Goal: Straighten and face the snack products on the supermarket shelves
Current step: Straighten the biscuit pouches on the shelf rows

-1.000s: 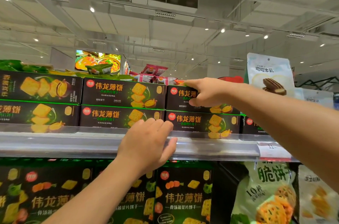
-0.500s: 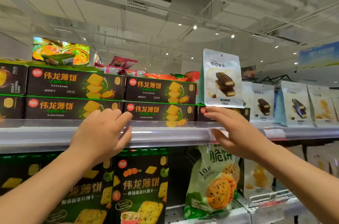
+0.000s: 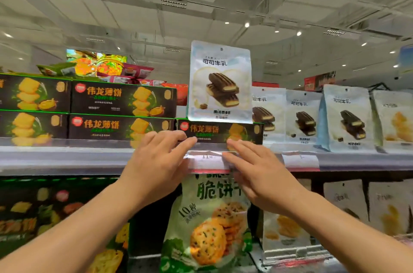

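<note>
Left hand (image 3: 156, 161) and right hand (image 3: 257, 174): fingers extended, loosely spread, nothing held; fingertips are laid at the black rectangular cardboard cracker box (image 3: 220, 133) on the clear-fronted shelf rail (image 3: 67, 156).

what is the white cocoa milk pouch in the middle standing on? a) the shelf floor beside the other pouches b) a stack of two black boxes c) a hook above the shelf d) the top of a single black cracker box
d: the white pouch stands with its bottom edge on the single black cracker box, raised above the other pouches that stand lower, to its right.
</note>
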`<act>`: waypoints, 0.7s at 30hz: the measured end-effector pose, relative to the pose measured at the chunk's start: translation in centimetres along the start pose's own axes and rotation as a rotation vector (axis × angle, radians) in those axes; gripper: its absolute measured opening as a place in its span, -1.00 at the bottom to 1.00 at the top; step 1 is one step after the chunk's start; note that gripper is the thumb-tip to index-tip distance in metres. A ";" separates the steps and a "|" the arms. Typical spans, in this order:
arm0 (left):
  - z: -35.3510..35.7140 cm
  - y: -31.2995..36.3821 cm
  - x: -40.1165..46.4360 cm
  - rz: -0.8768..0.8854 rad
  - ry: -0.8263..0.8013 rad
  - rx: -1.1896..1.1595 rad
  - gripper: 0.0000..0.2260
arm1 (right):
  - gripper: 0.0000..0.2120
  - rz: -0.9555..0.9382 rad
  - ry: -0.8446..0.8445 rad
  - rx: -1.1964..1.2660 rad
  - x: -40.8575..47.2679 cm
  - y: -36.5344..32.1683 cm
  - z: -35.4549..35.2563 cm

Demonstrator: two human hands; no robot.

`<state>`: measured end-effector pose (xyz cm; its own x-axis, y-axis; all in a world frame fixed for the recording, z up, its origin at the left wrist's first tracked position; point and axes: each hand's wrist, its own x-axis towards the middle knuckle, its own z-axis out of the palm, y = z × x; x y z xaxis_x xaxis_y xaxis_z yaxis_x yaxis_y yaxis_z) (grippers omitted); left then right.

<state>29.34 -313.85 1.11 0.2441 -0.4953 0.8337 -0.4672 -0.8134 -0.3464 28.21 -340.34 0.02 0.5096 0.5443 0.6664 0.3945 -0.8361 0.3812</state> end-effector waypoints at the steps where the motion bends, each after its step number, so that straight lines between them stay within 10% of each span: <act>1: 0.4 0.7 0.5 -0.024 -0.017 0.028 -0.61 | -0.54 -0.014 0.016 -0.008 0.0 0.2 0.3; 10: 1.8 2.4 1.8 -0.178 0.052 0.119 -0.70 | -0.66 -0.071 0.136 0.429 1.4 2.6 -1.3; 15: 2.3 2.5 1.7 -0.144 0.083 0.171 -0.70 | -0.94 0.380 0.409 0.844 5.1 6.5 -4.4; 21: 2.5 2.4 1.7 -0.154 0.071 0.169 -0.69 | -0.22 0.661 0.137 1.064 10.3 8.9 -4.7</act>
<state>30.81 -317.36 0.57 0.2383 -0.3439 0.9082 -0.2786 -0.9201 -0.2753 33.34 -342.49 13.33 0.7862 -0.0215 0.6176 0.5467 -0.4419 -0.7112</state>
